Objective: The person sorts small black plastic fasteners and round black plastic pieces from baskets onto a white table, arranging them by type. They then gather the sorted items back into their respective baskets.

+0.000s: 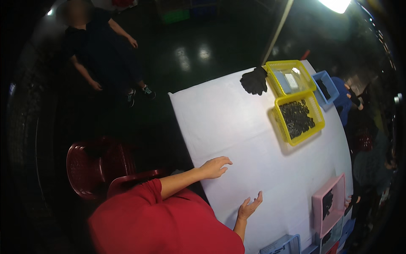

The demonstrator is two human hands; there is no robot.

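Observation:
My left hand point(215, 167) hovers over or rests on the near left part of the white table point(220, 118); which of the two I cannot tell. Its fingers are loosely bent and nothing shows in them. Closer to the front edge, my right hand point(250, 207) is raised with the palm turned inward and the fingers apart, holding nothing. Bare tabletop lies between the two hands. The nearest basket ahead is a yellow one point(319, 120) filled with small black parts point(296, 116).
Behind it, another yellow basket point(270, 76) holds flat packs beside a black glove point(254, 81). A blue bin point(334, 86), a pink bin point(338, 186) and a blue tray point(296, 243) line the right side, near other people. A dark red chair point(84, 169) and a standing person point(103, 51) are left.

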